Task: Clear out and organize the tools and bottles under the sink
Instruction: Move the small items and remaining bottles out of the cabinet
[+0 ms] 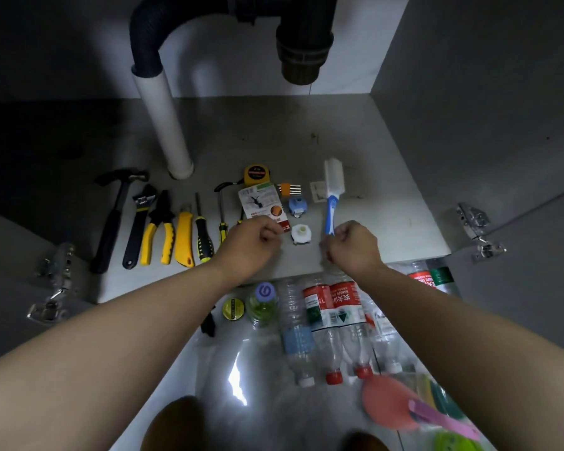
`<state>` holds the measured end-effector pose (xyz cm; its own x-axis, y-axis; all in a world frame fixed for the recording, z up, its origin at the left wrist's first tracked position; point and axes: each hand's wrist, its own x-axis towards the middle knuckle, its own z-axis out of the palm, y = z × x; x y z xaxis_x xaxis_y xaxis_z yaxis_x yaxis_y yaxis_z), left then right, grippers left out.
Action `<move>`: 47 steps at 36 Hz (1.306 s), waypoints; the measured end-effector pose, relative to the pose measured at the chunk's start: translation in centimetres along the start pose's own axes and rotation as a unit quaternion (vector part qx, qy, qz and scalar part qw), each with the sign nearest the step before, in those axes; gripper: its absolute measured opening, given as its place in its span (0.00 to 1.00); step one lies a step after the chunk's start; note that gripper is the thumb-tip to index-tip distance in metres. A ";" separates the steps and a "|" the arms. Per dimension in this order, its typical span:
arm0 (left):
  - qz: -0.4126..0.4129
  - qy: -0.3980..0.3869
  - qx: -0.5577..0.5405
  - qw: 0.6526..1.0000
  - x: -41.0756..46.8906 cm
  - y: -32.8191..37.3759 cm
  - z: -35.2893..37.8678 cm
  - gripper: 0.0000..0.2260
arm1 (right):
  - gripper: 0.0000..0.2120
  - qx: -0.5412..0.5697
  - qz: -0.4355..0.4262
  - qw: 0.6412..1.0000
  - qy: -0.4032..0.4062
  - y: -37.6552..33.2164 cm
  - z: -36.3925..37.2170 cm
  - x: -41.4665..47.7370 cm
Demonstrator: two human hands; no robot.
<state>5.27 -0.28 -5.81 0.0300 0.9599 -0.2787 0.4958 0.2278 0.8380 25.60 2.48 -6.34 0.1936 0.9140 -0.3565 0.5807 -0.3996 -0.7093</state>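
Observation:
On the cabinet floor [355, 164] lie a hammer [111, 219], an adjustable wrench [139, 222], yellow pliers [159, 229], a yellow utility knife [184, 237], two screwdrivers [202, 236], a tape measure [257, 174], hex keys [290, 189], a card packet [261, 203], a blue part [297, 206], a white fitting [300, 233] and a blue brush [331, 196]. My left hand [251, 245] is curled over the packet's lower edge and pinches it. My right hand [352, 247] is curled at the tip of the brush handle. Several plastic bottles [332, 320] lie on the tiled floor below.
A white drain pipe [163, 125] stands at the back left and a black trap [303, 50] hangs overhead. Door hinges [476, 229] flank the opening. Near the bottles sit a tape roll [233, 308], a green bottle [263, 304] and pink and green items [404, 408].

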 end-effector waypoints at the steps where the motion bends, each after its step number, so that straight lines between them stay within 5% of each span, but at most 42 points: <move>1: -0.014 0.009 -0.028 0.999 0.1 0.5 0.0 0.08 | 0.05 0.035 -0.006 0.999 -0.017 -0.5 0.1 -0.5; 5: -0.056 0.010 -0.154 0.986 0.0 2.2 0.1 0.21 | 0.06 0.094 -0.050 0.989 -0.106 -2.2 1.0 -2.5; 12: -0.074 0.062 -0.314 0.945 -1.2 3.2 -2.1 0.13 | 0.08 0.084 -0.140 0.952 -0.258 -4.4 2.5 -5.2; 15: -0.087 0.065 -0.335 0.936 -2.5 2.0 -4.5 0.09 | 0.07 0.060 -0.178 0.948 -0.256 -5.3 3.0 -5.9; 19: -0.116 0.040 -0.279 0.952 -5.9 -2.0 -6.9 0.08 | 0.04 -0.013 -0.250 0.946 -0.207 -6.0 3.0 -6.4; 29: -0.225 -0.021 -0.016 0.974 -15.6 -15.4 -6.2 0.04 | 0.06 -0.060 -0.253 0.948 -0.185 -4.8 3.9 -6.2; 47: -0.246 0.098 0.198 0.944 -12.6 -21.5 -3.8 0.18 | 0.08 -0.146 -0.239 0.956 -0.091 -0.3 5.3 -3.4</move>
<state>-9.09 -16.67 -18.49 -0.4302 0.7745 -0.4638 0.6951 0.6120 0.3772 20.53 -0.85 -8.16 -0.2740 0.9494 -0.1537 0.7695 0.1206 -0.6271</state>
